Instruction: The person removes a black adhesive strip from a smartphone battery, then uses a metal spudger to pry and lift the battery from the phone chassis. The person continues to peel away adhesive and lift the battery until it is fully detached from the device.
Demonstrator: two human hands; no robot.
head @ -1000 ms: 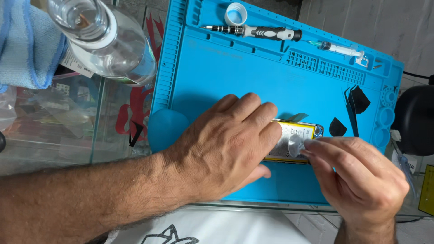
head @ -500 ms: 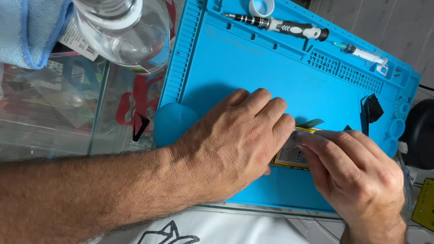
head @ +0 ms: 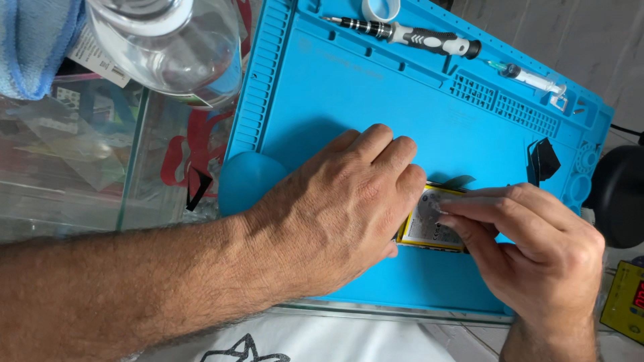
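Observation:
A flat silver battery with a yellow edge [head: 429, 226] lies on the blue work mat [head: 376, 100]. My left hand [head: 342, 208] rests palm down over its left part and holds it against the mat, so most of what is beneath is hidden. My right hand [head: 537, 248] comes in from the right, its thumb and forefinger pinched on a thin grey tool [head: 473, 198]. The tool's tip touches the battery's upper edge next to my left little finger.
A black and grey screwdriver [head: 409, 35], a white tape ring [head: 380, 8] and a small syringe [head: 530, 77] lie along the mat's far edge. Black plastic picks [head: 543, 161] and a blue round pad [head: 248, 181] are nearby. A clear bottle [head: 168, 47] and a blue cloth [head: 30, 47] sit at left on the glass table.
My right hand has shifted up from the battery's right end to its upper edge, now with the thin tool. My left hand keeps pressing down. The view has drifted slightly.

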